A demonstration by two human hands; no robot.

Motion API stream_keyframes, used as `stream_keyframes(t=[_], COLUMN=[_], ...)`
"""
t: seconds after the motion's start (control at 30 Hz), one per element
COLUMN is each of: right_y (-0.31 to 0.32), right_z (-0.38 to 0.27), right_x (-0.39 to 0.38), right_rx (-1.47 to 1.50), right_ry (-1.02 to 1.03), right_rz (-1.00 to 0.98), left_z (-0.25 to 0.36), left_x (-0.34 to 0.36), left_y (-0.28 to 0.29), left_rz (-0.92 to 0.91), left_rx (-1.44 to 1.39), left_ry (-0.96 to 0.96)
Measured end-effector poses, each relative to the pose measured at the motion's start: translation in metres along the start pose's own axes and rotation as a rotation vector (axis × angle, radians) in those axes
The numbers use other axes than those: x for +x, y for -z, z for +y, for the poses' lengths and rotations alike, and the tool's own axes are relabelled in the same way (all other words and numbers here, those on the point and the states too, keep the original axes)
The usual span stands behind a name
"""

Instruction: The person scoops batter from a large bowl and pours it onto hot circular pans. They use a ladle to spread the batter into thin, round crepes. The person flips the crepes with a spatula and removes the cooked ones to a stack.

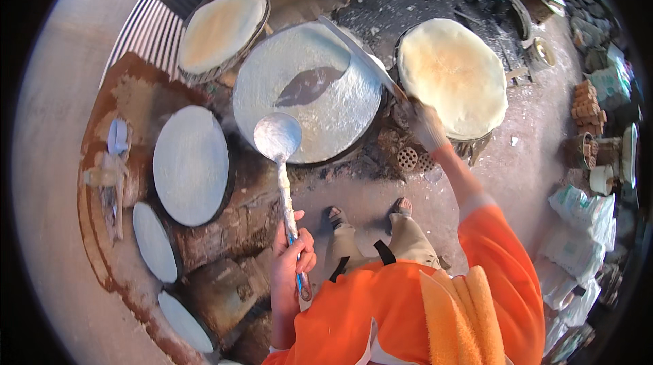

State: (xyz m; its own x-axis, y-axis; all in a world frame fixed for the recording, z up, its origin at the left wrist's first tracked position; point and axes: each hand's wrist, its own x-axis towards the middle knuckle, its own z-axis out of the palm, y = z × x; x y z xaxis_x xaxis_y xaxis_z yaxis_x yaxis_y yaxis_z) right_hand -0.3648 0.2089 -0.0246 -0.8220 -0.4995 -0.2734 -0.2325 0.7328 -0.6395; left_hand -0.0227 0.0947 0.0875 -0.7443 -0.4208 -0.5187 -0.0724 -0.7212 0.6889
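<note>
- I am gripping the thin handle of a long ladle (279, 139) in my left hand (292, 256), fingers curled shut around its lower end; the handle's tip is sticking out below my fist.
- The ladle's round bowl, coated in pale batter, is hanging over the near edge of the big round griddle (307, 93), which is spread with white batter apart from one dark bare patch near its middle.
- My right hand (423, 124) is reaching out between that griddle and the right-hand one, wrapped in what looks like a dusty glove or coating, so I cannot make out the fingers clearly; it is closed on the end of a long flat spatula (357, 56) that is lying slantwise across the big griddle's far right rim.
- A cooked pale flatbread (452, 76) is covering the right griddle, hiding its surface.
- Another flatbread (221, 28) is sitting on the far left one.
- Grey round lids (190, 164) are lying at my left; the lowest is cut off by the edge.
- My feet are partly hidden by my orange clothing.
</note>
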Motion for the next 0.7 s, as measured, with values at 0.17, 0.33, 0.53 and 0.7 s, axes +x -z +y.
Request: stream_keyframes(t=[0.17,0.33,0.53,0.7], right_y=[-0.060,-0.058,-0.069,-0.089], right_z=[0.012,-0.033,-0.032,-0.021], right_x=[0.027,-0.087,-0.131,-0.130], right_rx=[-0.266,-0.013,0.038,-0.166], right_ry=[0.364,0.172,0.129,0.050], right_rz=[0.291,0.369,0.370,0.200], left_z=[0.036,0.071,0.089,0.084], left_x=[0.045,0.068,0.070,0.051], left_y=[0.024,0.053,0.053,0.061], left_rz=[-0.166,-0.300,-0.326,-0.223], left_rx=[0.093,0.066,0.067,-0.002], left_ry=[0.093,0.150,0.122,0.015])
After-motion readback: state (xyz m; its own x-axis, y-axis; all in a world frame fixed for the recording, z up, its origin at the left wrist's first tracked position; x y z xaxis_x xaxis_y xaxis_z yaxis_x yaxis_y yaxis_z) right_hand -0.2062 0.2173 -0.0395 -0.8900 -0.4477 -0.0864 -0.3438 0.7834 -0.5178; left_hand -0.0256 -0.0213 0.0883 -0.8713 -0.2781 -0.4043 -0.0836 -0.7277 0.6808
